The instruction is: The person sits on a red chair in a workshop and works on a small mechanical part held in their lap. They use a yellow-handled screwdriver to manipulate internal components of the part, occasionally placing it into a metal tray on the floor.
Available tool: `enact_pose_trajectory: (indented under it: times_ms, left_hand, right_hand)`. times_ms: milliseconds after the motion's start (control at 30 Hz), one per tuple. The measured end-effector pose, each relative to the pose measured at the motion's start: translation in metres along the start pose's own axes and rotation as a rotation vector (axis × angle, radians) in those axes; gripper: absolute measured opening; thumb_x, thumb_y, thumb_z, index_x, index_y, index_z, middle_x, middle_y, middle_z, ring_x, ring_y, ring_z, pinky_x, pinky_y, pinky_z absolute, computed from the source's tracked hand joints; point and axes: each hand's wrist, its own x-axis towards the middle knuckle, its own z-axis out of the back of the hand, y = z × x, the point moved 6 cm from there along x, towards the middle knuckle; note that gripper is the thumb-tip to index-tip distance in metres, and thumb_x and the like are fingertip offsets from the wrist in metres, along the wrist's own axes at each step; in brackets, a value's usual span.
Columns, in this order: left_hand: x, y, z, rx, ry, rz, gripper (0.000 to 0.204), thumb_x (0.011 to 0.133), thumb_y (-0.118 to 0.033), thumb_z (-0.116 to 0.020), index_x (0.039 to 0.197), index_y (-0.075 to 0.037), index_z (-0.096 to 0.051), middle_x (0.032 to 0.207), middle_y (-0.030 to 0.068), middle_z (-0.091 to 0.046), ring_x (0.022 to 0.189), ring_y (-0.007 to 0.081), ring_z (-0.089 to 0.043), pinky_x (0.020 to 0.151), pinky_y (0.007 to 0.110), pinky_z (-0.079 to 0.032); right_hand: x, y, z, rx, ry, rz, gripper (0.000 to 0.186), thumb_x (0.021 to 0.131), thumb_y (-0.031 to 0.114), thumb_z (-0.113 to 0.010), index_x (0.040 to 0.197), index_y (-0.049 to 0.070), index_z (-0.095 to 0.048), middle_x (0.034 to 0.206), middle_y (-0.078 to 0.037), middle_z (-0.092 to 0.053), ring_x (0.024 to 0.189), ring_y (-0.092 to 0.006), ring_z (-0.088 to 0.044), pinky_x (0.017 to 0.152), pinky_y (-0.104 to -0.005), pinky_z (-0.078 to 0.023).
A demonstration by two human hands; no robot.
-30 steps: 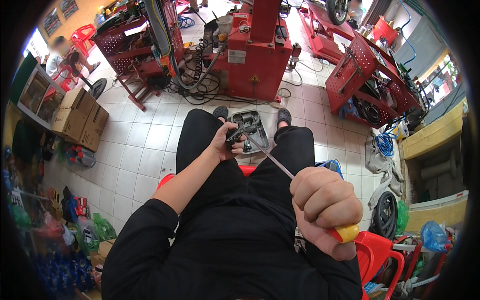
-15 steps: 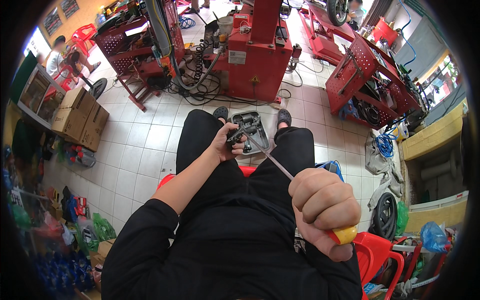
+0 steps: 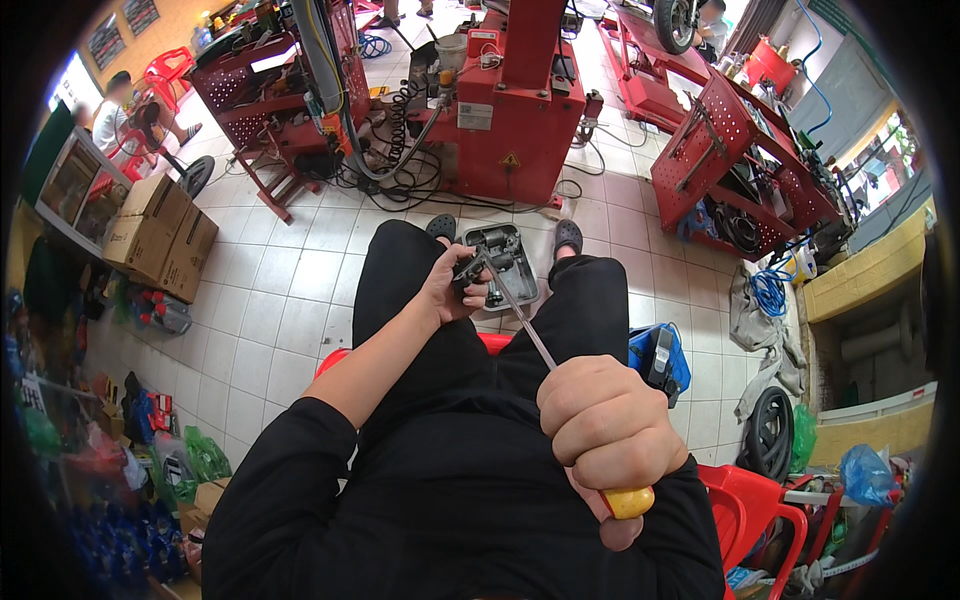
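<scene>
My left hand grips a dark metal part between my knees. My right hand is wrapped round the yellow handle of a screwdriver, whose long shaft runs up to that part, its tip at or near it. Behind the part, a shallow metal tray between my feet holds more dark metal components. My thumb on the right shows below the handle.
Ahead stand a red machine with cables around it and red perforated racks. Cardboard boxes are left. Right are a red chair, a blue bag and black tyres. A seated person is at upper left.
My right hand has swung left and down toward my body, still gripping the screwdriver, so the shaft stands more steeply. My left hand has hardly moved. More of the blue bag now shows.
</scene>
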Motion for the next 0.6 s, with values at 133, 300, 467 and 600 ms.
enact_pose_trajectory:
  times_ms: [133, 300, 467, 600]
  left_hand:
    - [0.000, 0.000, 0.001, -0.016, 0.003, 0.010, 0.033, 0.079, -0.037, -0.058, 0.077, -0.005, -0.054, 0.068, 0.0038, -0.054, 0.045, 0.0107, -0.042, 0.038, 0.024, -0.031]
    - [-0.001, 0.000, -0.002, -0.011, -0.014, 0.007, 0.029, 0.079, -0.037, -0.059, 0.074, -0.008, -0.053, 0.067, 0.0019, -0.052, 0.044, 0.0100, -0.041, 0.037, 0.023, -0.031]
    - [-0.002, 0.001, -0.003, 0.027, -0.048, 0.008, 0.023, 0.079, -0.036, -0.057, 0.070, -0.016, -0.051, 0.063, -0.0023, -0.047, 0.041, 0.0085, -0.040, 0.036, 0.023, -0.031]
    - [-0.003, 0.000, -0.003, 0.052, -0.066, 0.002, 0.024, 0.079, -0.037, -0.057, 0.070, -0.016, -0.051, 0.063, -0.0021, -0.047, 0.041, 0.0090, -0.039, 0.036, 0.023, -0.031]
  right_hand:
    - [0.000, 0.000, -0.002, 0.014, 0.020, -0.016, 0.041, 0.078, 0.042, -0.064, 0.069, 0.004, -0.053, 0.061, -0.006, -0.047, 0.050, -0.0226, -0.049, 0.043, -0.0309, -0.038]
    - [-0.001, -0.002, -0.010, 0.005, 0.080, -0.031, 0.040, 0.077, 0.041, -0.065, 0.070, 0.004, -0.053, 0.063, -0.005, -0.045, 0.049, -0.0219, -0.047, 0.042, -0.0304, -0.035]
    - [0.000, -0.002, -0.013, 0.010, 0.106, -0.019, 0.036, 0.081, 0.038, -0.059, 0.073, 0.004, -0.051, 0.061, -0.005, -0.047, 0.045, -0.0194, -0.046, 0.040, -0.0296, -0.035]
    - [-0.001, -0.003, -0.012, 0.022, 0.101, -0.028, 0.041, 0.076, 0.041, -0.065, 0.070, 0.003, -0.053, 0.062, -0.006, -0.045, 0.048, -0.0219, -0.046, 0.042, -0.0312, -0.035]
